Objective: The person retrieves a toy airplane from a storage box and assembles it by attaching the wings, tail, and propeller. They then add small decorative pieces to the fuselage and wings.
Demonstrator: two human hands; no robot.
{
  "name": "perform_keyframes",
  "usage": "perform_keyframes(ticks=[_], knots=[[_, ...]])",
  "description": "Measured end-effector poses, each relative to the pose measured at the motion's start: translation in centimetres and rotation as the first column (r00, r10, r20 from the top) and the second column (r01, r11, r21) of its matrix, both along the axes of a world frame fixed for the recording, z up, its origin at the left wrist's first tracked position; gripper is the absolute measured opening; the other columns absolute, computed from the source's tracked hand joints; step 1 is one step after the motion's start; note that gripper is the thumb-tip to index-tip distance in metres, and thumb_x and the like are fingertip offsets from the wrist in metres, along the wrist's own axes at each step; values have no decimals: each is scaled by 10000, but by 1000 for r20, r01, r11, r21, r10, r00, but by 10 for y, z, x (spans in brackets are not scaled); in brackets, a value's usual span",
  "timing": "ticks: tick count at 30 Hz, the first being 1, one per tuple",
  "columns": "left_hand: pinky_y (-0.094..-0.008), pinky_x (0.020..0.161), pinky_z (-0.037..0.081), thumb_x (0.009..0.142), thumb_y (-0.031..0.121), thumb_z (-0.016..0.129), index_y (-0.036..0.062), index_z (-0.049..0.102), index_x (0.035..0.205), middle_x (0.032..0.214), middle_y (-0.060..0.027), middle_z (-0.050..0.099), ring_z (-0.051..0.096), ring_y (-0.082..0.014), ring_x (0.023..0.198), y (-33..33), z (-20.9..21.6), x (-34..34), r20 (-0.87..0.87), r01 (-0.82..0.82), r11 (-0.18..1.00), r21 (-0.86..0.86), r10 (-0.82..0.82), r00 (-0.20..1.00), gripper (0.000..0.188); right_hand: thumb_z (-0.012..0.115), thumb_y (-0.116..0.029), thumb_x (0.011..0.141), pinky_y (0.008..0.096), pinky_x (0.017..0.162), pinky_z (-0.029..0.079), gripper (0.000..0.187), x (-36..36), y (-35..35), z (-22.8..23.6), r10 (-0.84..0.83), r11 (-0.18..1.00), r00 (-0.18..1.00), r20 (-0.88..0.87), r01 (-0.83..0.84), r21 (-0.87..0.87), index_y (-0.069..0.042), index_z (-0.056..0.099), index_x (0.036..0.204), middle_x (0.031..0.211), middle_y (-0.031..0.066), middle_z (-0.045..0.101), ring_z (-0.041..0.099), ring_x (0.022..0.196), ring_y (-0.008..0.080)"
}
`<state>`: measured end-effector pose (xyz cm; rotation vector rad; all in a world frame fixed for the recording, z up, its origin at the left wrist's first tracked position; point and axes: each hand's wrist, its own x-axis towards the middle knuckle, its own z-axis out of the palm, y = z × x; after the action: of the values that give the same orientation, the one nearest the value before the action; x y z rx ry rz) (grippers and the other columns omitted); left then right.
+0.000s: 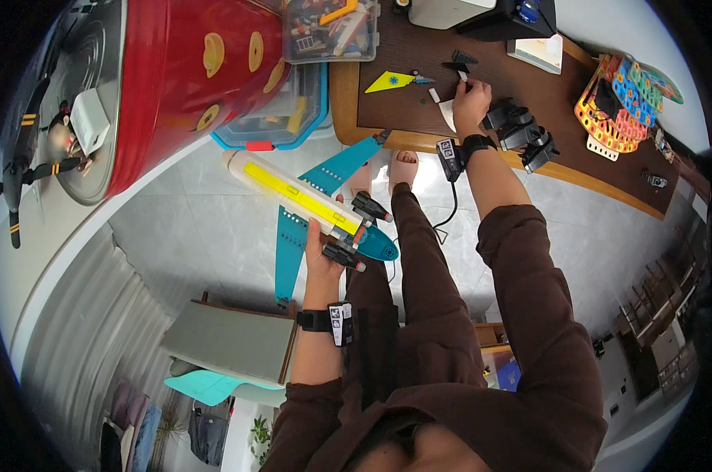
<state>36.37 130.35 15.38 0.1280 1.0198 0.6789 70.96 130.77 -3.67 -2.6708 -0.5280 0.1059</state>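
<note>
My left hand [319,256] is wrapped around the rear of a toy brick airplane [305,198], held over the floor. The plane has a white body, a bright yellow strip along its top, teal wings and dark engines near the tail. Over the brown table my right hand [472,104] pinches a small white piece [462,75], right beside a black piece [464,57]. Another small white piece [434,95] lies left of those fingers. Further left is a yellow pointed piece [389,81] with a grey-blue end. A curved white part [448,115] is partly covered by my right hand.
A clear box of loose bricks [330,31] stands left of the table [419,55], above a blue-rimmed bin [273,118]. Black jointed parts [521,134] sit near the table's front edge. Colourful perforated panels [619,106] stand at right. A red drum [190,79] is at left.
</note>
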Motion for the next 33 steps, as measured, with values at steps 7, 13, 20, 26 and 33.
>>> perform_keyframes(ticks=[7,13,20,26,33], knots=[[-478,984,405,920,383,471,79,283,1371,1323,-181,410,428,-284,1213,-4,11,0,-9,-7,998,-65,6,1000,575,558,-246,811,447,667,464,224,-10,-6,20,-29,995,996,-83,36,89,-31,580,752,831,176,602,578,751,386],[-506,799,507,907,386,500,72,377,1309,1245,-150,488,510,-295,1104,-6,23,-1,-29,-21,991,-134,18,999,524,494,-213,857,313,541,395,230,-66,-28,121,246,932,745,-620,-5,364,-23,497,728,637,85,525,520,605,159],[-394,721,535,891,331,551,6,452,1202,1075,-140,575,601,-252,935,-12,46,2,77,34,987,-156,-22,997,460,551,-112,781,285,529,395,162,-109,-40,282,697,423,-238,-676,-624,657,-22,505,654,558,48,478,470,534,131],[-353,754,524,885,305,569,20,466,1209,1076,-103,589,607,-212,926,-43,79,18,94,155,974,-164,-141,985,444,581,-208,693,371,491,397,188,-121,-28,342,695,-44,-341,-633,-899,436,-28,558,643,569,113,541,561,560,285],[-390,769,526,911,340,510,37,505,1147,1051,-102,595,597,-207,952,-53,104,28,108,231,966,-114,-219,970,384,573,-203,756,426,608,458,150,-129,-26,356,714,-32,-268,-647,-935,352,-59,611,751,699,129,601,602,695,312]])
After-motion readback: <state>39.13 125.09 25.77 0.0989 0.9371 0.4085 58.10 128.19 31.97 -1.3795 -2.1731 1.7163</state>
